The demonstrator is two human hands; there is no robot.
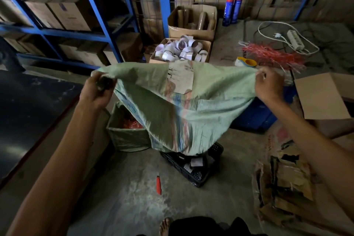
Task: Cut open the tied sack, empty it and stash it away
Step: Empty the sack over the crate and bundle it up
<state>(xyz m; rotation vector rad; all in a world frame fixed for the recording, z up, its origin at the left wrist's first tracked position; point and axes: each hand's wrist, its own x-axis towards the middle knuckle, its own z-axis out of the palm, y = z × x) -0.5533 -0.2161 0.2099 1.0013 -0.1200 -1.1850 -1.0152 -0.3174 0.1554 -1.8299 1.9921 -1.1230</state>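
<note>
The fingers [262, 75] of the right hand [269, 84] are pinched tight on one upper corner of the green woven sack [178, 105], and those of the left hand [97, 90] are curled closed around the opposite corner. Both forearms reach forward and slightly outward, wrists raised, so the sack's top edge is stretched taut between them at about the same height. The sack hangs limp and slack from that edge, a paper label [182, 77] stuck near its top. Its lower end drapes over a black plastic crate [197, 170] on the concrete floor. A red utility knife [158, 185] lies on the floor just in front of the crate, apart from both hands. Behind the sack's left side stands a green-lined box [126, 132] holding something red.
</note>
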